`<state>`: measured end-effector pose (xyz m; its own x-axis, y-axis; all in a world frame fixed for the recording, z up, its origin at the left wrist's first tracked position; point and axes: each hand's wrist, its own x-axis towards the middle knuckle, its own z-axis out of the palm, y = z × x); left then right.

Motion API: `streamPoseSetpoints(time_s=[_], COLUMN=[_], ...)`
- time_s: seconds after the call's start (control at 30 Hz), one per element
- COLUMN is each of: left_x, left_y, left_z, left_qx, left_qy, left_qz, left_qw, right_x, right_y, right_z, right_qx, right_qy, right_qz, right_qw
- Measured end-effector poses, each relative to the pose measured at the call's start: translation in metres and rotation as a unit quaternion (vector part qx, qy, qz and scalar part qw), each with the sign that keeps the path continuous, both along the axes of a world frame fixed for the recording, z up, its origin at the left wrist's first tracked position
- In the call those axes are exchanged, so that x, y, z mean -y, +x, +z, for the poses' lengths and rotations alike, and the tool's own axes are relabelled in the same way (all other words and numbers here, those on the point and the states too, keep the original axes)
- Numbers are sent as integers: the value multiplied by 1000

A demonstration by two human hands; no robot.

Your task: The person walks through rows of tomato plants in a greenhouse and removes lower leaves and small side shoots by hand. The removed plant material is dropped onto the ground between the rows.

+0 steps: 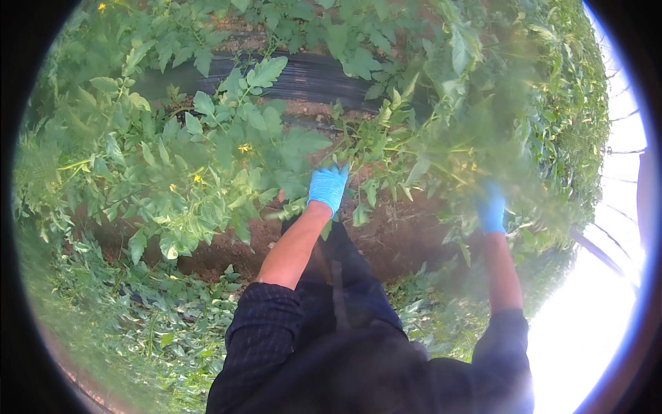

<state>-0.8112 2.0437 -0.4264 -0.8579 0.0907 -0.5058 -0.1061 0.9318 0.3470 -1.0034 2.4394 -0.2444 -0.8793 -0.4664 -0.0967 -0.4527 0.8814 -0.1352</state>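
Note:
My left hand (328, 190), in a blue disposable glove, reaches into tomato foliage near the middle of the view. Its fingertips are among stems and leaves, and their grip cannot be made out. A leafy tomato shoot (382, 139) extends to the right of that hand. My right hand (491, 206), gloved the same way, is blurred beside tomato leaves and small yellow flowers (465, 165) at the right. Leaves and haze partly cover its fingers. More yellow flowers (198, 179) show on the tomato plants (222, 150) to the left.
Black plastic mulch film (310, 77) runs across the row beyond my hands. Bare brown soil (403, 233) lies between the plants and my legs. Cut or low foliage (155, 331) covers the ground at lower left. Dense tall plants (563, 103) stand along the right.

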Motion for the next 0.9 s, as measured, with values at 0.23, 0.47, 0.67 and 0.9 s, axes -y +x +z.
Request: streamPoseSetpoints(time_s=[0.23,0.47,0.67,0.9], left_x=[8,43,48,57], left_y=[34,71,60,42], left_z=[-62,-120,-107,-75], left_qx=[-7,66,124,104], left_qy=[117,127,121,117], left_qz=[152,227,227,208], left_qw=[981,963,958,966], right_x=[19,26,35,43], right_y=[11,19,21,20], right_z=[16,10,7,5], right_qx=[27,78,31,13], right_qy=[4,38,2,-31], right_qz=[-41,-66,-4,-13], right_qw=[999,994,1000,999])
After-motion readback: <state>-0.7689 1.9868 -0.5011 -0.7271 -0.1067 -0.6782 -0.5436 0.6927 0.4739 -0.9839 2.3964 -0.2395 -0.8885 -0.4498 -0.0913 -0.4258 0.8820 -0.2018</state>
